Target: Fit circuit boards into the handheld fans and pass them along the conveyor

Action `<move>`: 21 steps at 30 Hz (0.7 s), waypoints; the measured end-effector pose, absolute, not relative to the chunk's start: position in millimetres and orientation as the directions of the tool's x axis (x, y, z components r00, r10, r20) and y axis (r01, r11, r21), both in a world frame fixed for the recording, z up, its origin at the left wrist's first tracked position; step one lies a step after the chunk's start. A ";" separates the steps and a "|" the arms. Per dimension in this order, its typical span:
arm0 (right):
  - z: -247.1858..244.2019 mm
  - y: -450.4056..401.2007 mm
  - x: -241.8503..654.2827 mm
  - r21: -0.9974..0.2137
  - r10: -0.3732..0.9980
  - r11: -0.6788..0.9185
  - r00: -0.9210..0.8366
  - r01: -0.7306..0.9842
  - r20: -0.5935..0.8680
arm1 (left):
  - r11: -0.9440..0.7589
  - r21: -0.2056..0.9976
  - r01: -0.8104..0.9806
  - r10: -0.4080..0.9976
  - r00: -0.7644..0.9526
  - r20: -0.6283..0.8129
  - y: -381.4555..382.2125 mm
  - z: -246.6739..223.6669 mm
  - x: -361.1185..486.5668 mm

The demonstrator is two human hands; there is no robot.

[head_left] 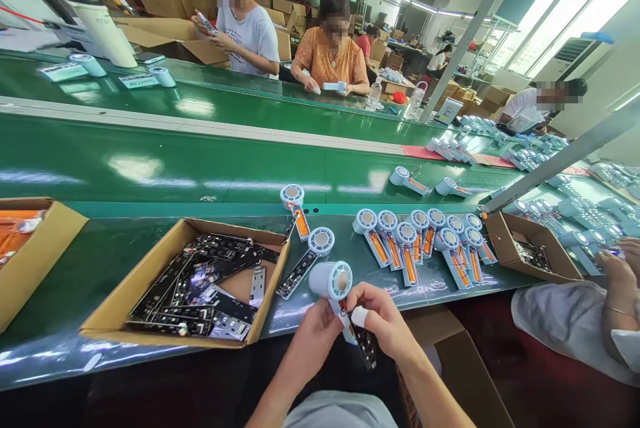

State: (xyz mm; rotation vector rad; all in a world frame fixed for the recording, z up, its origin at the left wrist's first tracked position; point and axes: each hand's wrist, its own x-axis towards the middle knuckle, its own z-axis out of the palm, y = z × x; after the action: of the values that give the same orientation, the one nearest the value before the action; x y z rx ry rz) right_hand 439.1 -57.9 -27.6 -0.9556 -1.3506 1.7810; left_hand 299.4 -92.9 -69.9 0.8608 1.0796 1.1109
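Observation:
My left hand [317, 335] grips the handle of a light blue round-headed device [327, 279], held over the table's front edge. My right hand [383, 321], with a white cover on one fingertip, pinches a black circuit board [366, 349] beside that handle. Thin wires show between the two hands. Just behind them lies another device [321, 241] with a black board [297, 273] along its handle. Farther back sits one more device [292, 196] with an orange strip in its handle.
An open carton [110, 321] of black boards stands at the left, another box [60, 241] beyond it. Several devices [406, 235] lie at the right, near a smaller carton [545, 271]. A co-worker's hand [620, 275] shows at the far right. A green conveyor [250, 165] runs behind.

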 end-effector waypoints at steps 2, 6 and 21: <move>-25.0 -58.8 440.0 -0.980 0.887 -0.169 -0.449 -0.100 -0.107 | 0.224 0.946 -0.235 0.971 -0.030 -0.237 -98.3 -70.5 299.2; -27.1 -55.6 442.4 -0.996 0.931 -0.085 -0.360 -0.035 -0.067 | 0.250 0.968 -0.029 0.957 -0.147 -0.251 -109.7 -73.3 295.7; 11.7 -58.7 447.0 -0.456 0.599 0.718 -0.801 0.526 0.019 | 0.254 0.967 0.016 0.944 -0.220 -0.244 -101.7 -55.8 281.5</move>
State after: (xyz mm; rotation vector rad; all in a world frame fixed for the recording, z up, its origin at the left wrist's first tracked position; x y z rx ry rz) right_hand 447.0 -58.7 11.7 -0.9093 -2.7559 0.6564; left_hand 281.5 -101.7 -55.8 0.9379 1.5087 1.1489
